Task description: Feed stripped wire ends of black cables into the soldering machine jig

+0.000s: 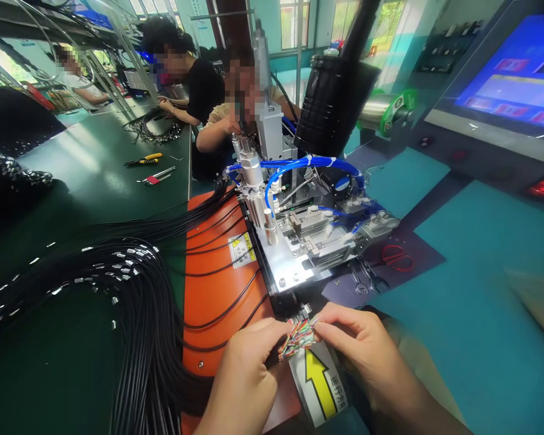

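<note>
My left hand [254, 356] is closed around a bunch of cable ends, whose thin coloured wires [298, 339] in red, green and white stick out past the thumb. At the right side of the bunch, my right hand [353, 338] pinches at the wire tips with thumb and forefinger. Both hands are in front of the machine [294, 241], above a plate with a yellow arrow [321, 383]. Black cables [222, 326] run across the orange panel [226, 290] to the machine's edge. Exactly which wires the right fingertips grip is too small to tell.
A thick bundle of black cables [149, 326] covers the left table. Pliers [144, 160] lie farther back. Right of the machine are wrenches [367, 279], red-handled scissors [396, 258], a solder spool [385, 113] and a screen [517, 78]. Co-workers [204, 84] sit beyond.
</note>
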`<state>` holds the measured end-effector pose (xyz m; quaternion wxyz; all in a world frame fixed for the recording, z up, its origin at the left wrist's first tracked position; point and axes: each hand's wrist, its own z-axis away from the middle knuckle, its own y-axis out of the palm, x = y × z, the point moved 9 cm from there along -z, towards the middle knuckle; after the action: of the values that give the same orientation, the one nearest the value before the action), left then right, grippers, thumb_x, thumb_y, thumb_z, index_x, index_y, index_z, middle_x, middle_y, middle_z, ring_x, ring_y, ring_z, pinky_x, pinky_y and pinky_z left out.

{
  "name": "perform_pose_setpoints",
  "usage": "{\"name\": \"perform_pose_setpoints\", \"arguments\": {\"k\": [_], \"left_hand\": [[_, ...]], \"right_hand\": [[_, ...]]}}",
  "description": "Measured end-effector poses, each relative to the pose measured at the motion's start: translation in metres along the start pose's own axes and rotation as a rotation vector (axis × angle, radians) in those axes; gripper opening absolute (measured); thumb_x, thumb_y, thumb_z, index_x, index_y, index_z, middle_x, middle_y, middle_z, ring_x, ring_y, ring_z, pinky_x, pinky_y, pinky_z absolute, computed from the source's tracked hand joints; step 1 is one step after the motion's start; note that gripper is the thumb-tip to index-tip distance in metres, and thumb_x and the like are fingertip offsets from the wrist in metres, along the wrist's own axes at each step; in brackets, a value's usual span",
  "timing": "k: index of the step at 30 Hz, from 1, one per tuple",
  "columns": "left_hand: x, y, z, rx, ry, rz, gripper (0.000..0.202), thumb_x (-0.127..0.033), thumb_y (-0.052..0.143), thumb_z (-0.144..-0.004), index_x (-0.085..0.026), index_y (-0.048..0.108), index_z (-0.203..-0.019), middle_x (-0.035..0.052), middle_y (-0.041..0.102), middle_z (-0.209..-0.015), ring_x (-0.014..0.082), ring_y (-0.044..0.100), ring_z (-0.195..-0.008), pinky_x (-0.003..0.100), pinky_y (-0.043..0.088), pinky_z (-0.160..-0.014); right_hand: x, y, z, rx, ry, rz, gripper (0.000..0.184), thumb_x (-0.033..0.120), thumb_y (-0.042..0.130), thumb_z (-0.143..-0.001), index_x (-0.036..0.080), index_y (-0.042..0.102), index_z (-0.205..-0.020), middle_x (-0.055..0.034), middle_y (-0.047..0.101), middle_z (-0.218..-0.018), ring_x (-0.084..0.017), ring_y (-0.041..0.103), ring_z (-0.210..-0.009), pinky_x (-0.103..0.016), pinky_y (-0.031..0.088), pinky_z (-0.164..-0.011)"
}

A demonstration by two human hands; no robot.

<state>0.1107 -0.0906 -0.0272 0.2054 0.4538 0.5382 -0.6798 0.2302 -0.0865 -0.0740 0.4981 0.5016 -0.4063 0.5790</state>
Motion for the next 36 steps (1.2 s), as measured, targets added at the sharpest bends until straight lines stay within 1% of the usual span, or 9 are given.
{"name": "perform_pose_setpoints", "arguments": {"k": [5,8,10,12,15,17,23,29,36], "left_hand": [[-0.011,0.008,0.008,-0.018,0.125,-0.17,0.047,-0.002,0.04,-0.073,-0.023,0.057,-0.111,0.0037,0.057,-0.081,0.0158,0.055,-0.069,0.022,0.042,-0.056],[-0.01,0.001,0.008,-0.136,0.111,-0.154,0.038,-0.004,0.045,-0.072,-0.021,0.061,-0.102,0.0023,0.059,-0.075,0.0151,0.056,-0.067,0.021,0.042,-0.056],[-0.003,-0.005,0.006,-0.188,0.034,-0.095,0.026,-0.005,0.051,-0.071,-0.021,0.065,-0.087,0.0009,0.061,-0.071,0.0144,0.057,-0.065,0.019,0.042,-0.056],[0.003,-0.006,0.003,-0.183,-0.039,-0.055,0.013,-0.012,0.054,-0.074,-0.019,0.066,-0.072,0.0003,0.059,-0.064,0.0139,0.055,-0.059,0.019,0.04,-0.052],[0.009,-0.006,0.0,-0.166,-0.104,-0.003,0.026,-0.028,0.052,-0.081,-0.016,0.063,-0.06,0.0,0.052,-0.056,0.0134,0.051,-0.053,0.02,0.036,-0.048],[0.013,-0.006,0.0,-0.171,-0.138,0.039,0.029,-0.031,0.051,-0.082,-0.015,0.062,-0.06,0.0001,0.051,-0.057,0.0136,0.05,-0.055,0.02,0.036,-0.049],[0.017,-0.005,-0.001,-0.176,-0.157,0.084,0.019,-0.029,0.056,-0.079,-0.016,0.064,-0.066,-0.0013,0.048,-0.061,0.013,0.047,-0.058,0.02,0.034,-0.052],[0.01,-0.001,-0.002,-0.132,-0.133,0.078,0.029,-0.03,0.052,-0.083,-0.015,0.055,-0.059,-0.0014,0.045,-0.06,0.013,0.045,-0.058,0.021,0.032,-0.052],[0.007,0.002,-0.001,-0.118,-0.113,0.028,0.028,-0.026,0.052,-0.084,-0.016,0.048,-0.058,-0.0023,0.044,-0.061,0.012,0.043,-0.058,0.02,0.031,-0.052]], "right_hand": [[0.002,0.002,0.0,0.032,0.025,0.008,0.018,0.028,0.056,-0.077,0.016,0.065,-0.068,-0.001,0.06,-0.067,-0.015,0.053,-0.066,-0.025,0.042,-0.064],[0.006,0.003,0.001,0.041,0.009,0.094,0.018,0.025,0.054,-0.077,0.015,0.063,-0.065,-0.0017,0.06,-0.066,-0.016,0.053,-0.065,-0.026,0.041,-0.062],[0.016,0.004,0.004,0.016,-0.107,0.223,0.019,0.022,0.052,-0.078,0.016,0.06,-0.062,-0.0017,0.059,-0.065,-0.016,0.052,-0.065,-0.028,0.038,-0.062],[0.036,0.006,0.012,-0.065,-0.333,0.408,0.021,0.018,0.049,-0.081,0.016,0.058,-0.062,-0.0014,0.057,-0.063,-0.016,0.05,-0.065,-0.03,0.034,-0.063],[0.057,0.017,0.03,-0.181,-0.625,0.669,0.02,0.011,0.047,-0.081,0.015,0.059,-0.065,-0.0022,0.056,-0.064,-0.016,0.046,-0.065,-0.033,0.029,-0.065],[0.059,0.024,0.036,-0.202,-0.683,0.744,0.02,0.009,0.046,-0.081,0.015,0.058,-0.066,-0.003,0.056,-0.066,-0.016,0.045,-0.066,-0.033,0.027,-0.065],[0.045,0.021,0.028,-0.168,-0.57,0.585,0.02,0.012,0.048,-0.084,0.018,0.059,-0.069,-0.0004,0.056,-0.064,-0.016,0.047,-0.065,-0.031,0.03,-0.066],[0.026,0.014,0.009,-0.023,-0.198,0.409,0.016,0.025,0.052,-0.082,0.02,0.052,-0.067,0.0003,0.053,-0.069,-0.018,0.05,-0.071,-0.027,0.038,-0.063],[0.029,0.019,0.009,-0.006,-0.216,0.437,0.025,0.021,0.035,-0.09,0.02,0.044,-0.067,-0.0012,0.049,-0.07,-0.018,0.046,-0.073,-0.029,0.036,-0.066]]}}
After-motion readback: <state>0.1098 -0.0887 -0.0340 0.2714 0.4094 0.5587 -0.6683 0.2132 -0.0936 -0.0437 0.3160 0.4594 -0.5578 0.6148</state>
